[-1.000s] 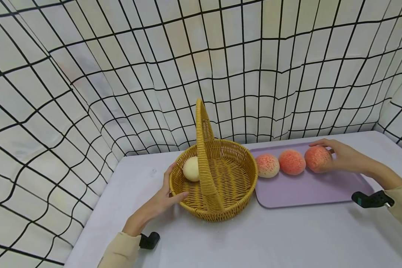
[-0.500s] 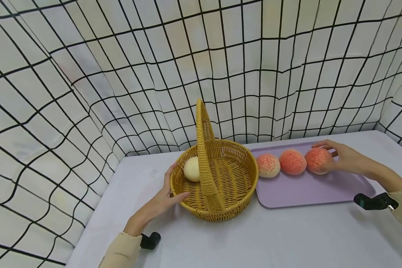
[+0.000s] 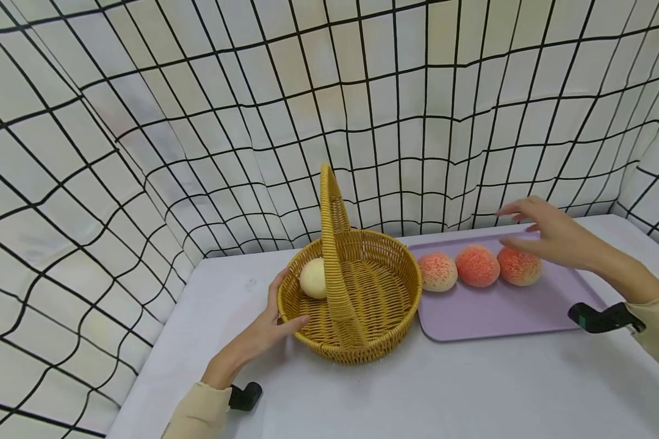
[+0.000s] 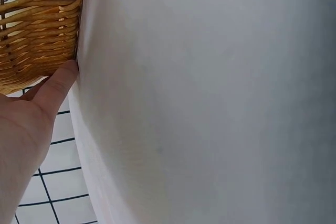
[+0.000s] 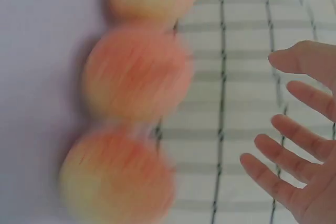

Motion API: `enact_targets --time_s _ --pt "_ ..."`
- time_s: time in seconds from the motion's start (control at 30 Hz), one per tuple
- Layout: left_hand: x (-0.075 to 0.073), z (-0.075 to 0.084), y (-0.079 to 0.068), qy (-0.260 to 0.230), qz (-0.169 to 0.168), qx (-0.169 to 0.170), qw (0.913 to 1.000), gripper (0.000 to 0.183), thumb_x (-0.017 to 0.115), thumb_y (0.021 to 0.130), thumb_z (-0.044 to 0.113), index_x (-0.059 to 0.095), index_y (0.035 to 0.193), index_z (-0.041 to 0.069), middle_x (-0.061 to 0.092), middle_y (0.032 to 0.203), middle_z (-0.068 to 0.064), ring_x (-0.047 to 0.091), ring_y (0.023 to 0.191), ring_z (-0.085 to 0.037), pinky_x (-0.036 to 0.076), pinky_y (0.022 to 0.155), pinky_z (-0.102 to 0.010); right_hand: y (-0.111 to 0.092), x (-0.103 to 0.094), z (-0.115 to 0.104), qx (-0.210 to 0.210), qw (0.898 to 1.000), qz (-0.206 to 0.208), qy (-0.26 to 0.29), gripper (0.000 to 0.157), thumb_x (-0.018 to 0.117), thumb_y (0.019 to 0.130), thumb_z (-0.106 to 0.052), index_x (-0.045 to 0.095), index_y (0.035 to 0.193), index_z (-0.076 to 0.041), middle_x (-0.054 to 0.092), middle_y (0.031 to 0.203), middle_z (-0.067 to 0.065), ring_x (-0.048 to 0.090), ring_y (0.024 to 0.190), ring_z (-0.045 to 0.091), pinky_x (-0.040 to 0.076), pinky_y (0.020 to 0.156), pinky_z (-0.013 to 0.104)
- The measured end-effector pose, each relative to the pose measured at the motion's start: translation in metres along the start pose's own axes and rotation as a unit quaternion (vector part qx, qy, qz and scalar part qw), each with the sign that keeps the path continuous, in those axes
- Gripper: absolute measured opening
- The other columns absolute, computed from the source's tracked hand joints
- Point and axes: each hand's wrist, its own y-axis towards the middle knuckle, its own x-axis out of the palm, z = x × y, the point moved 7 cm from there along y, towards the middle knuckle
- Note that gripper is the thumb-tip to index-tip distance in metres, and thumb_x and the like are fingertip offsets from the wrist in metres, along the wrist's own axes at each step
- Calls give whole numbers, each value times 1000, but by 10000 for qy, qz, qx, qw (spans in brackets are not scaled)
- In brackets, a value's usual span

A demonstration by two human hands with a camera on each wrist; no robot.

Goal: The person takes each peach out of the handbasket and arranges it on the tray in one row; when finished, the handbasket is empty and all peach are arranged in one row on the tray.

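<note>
A golden wicker basket (image 3: 387,341) with a tall handle stands on the table, a cream-coloured peach-like ball (image 3: 312,278) lying in its left side. My left hand (image 3: 265,327) holds the basket's left side, thumb over the rim and fingers around the outside; in the left wrist view a fingertip touches its base. Right of the basket, three red-speckled peaches sit in a row on a lilac tray (image 3: 500,314): a left peach (image 3: 437,272), a middle peach (image 3: 477,266) and a right peach (image 3: 520,269). Above the right peach hovers my right hand (image 3: 562,235), its fingers spread and holding nothing.
A white table (image 3: 445,390) carries everything. White walls with a black grid (image 3: 395,140) rise behind it and on both sides. The basket's handle (image 3: 332,244) arches high, and the tray's left end lies close against the basket.
My right hand has let go of the right peach and lifted up and away from it. The peach stays on the tray. My left hand and the basket keep their place.
</note>
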Motion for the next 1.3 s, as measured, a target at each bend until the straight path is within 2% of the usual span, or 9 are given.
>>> enact_targets --time_s 0.2,0.33,0.47,0.63,0.77,0.87,1.0,1.13,1.3 --pt "-1 3 0 52 -41 65 10000 108 69 99 30 -15 165 25 -5 173 -20 7 159 -43 15 124 -59 52 30 -88 -769 9934 -392 753 39 76 97 -10 64 134 -5 58 130 13 58 122 33 55 97 55" --pt "1 4 1 51 -99 82 9999 108 69 99 29 -16 165 24 -6 172 -21 7 159 -43 15 124 -58 86 70 -132 -1043 9827 -952 1198 39 76 97 -10 65 133 -3 59 133 14 59 124 34 56 97 49" --pt "3 2 0 56 -131 1 9999 108 69 99 30 -17 165 25 -6 172 -21 8 159 -43 16 124 -57 111 117 -159 -1089 9718 -1576 1377 41 76 97 -14 64 135 -2 58 137 16 57 126 37 53 101 51" --pt "3 3 -1 133 -123 -67 9998 108 69 99 33 -18 165 25 -6 173 -20 7 159 -42 15 124 -58 129 167 -176 -1273 9581 -2186 1345 43 73 98 -17 63 136 0 58 139 17 55 131 33 46 111 47" --pt "2 5 0 169 -121 -54 9998 108 69 99 33 -17 165 25 -7 173 -18 7 159 -41 14 125 -57 138 192 -186 -1357 9480 -2508 1413 52 73 98 -16 58 143 5 59 143 20 54 134 33 45 111 43" --pt "1 4 1 187 -126 -26 9997 108 69 100 33 -17 165 25 -7 173 -18 7 159 -41 14 125 -57 140 205 -188 -1113 9485 -2687 1256 58 74 99 -22 54 149 0 57 146 20 54 134 34 47 109 42" --pt "0 3 1 260 -98 -37 9996 108 68 100 34 -17 165 25 -6 173 -18 7 159 -41 15 125 -57 141 218 -191 -984 9431 -2818 1466 56 74 98 -24 54 146 -4 58 141 17 58 125 29 50 100 36" --pt "-1 2 0 274 -98 -67 9996 108 68 99 35 -17 165 25 -4 173 -18 6 159 -40 15 124 -57 140 222 -199 -1294 9333 -2773 1879 47 78 95 -18 58 135 -2 60 132 14 61 114 22 52 92 29" --pt "-2 1 0 297 -91 -80 9995 108 68 99 36 -17 165 26 -4 173 -17 6 159 -40 16 124 -57 139 218 -205 -1708 9344 -2740 1507 53 84 89 -18 62 135 -2 62 132 15 59 116 23 50 94 28"
